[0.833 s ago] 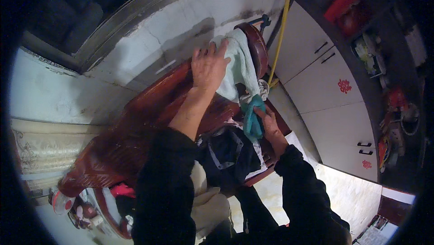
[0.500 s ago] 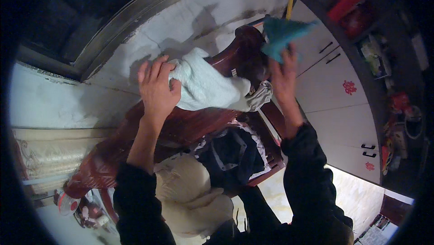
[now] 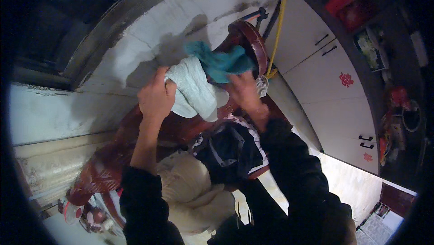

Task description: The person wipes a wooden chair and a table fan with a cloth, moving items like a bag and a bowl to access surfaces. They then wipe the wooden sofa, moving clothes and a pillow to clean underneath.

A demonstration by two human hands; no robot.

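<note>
My left hand (image 3: 154, 99) is closed on the upper left edge of a pale, whitish-green towel (image 3: 195, 92), which hangs in folds over dark red carved wooden furniture (image 3: 176, 129). A teal cloth (image 3: 222, 63), blurred by motion, spreads beside and partly above the towel. My right hand (image 3: 246, 92) grips the teal cloth at its lower right; the fingertips are smeared and partly hidden. Just right of that hand, a small piece of light grey fabric (image 3: 262, 85) lies against the wood. Below the hands sits a heap of dark navy clothing (image 3: 228, 150).
A beige cushion-like bundle (image 3: 183, 177) lies between my forearms. White cabinets (image 3: 330, 91) with black handles stand at right, and a yellow hose or cord (image 3: 280, 23) hangs in front. The wall (image 3: 149, 41) and a dark window frame (image 3: 104, 32) rise beyond. A small fan-like object (image 3: 72, 211) stands lower left.
My right hand has swung left and down, carrying the teal cloth from near the cabinets to beside the towel. The towel's far end has come off the grey fabric and now hangs closer to my left hand.
</note>
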